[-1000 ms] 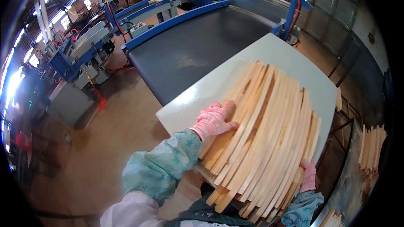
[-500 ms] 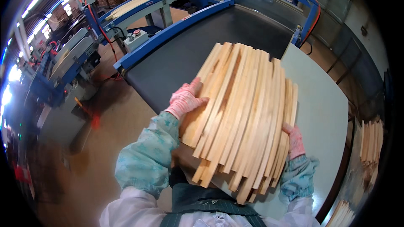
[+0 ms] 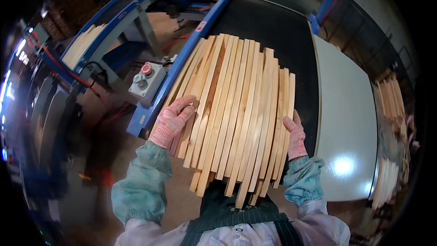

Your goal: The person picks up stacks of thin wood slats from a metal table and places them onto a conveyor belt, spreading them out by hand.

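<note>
A broad layer of pale wooden strips (image 3: 232,109) lies side by side over the black conveyor belt (image 3: 300,50). Their near ends are uneven and jut out over my apron, and one strip has a dark brown streak. My left hand (image 3: 173,119), in a pink-and-white glove, grips the left side of the strips, fingers and thumb over the top. On the opposite side my right hand (image 3: 295,135), gloved alike, is closed on the outer edge, thumb uppermost; its other fingers are partly hidden. Several strips at the left lie lower, partly under my left hand.
A blue conveyor rail (image 3: 193,36) runs along the left, with a control box (image 3: 148,82) bearing a red button beside it. A smooth grey-white table (image 3: 346,123) adjoins the belt on the right. More strips (image 3: 393,105) are stacked at far right; others (image 3: 84,43) lie on another conveyor.
Both hands have moved left with the wooden strips, from partly over the grey-white table to over the belt. The strips now point more straight ahead. My view has also turned.
</note>
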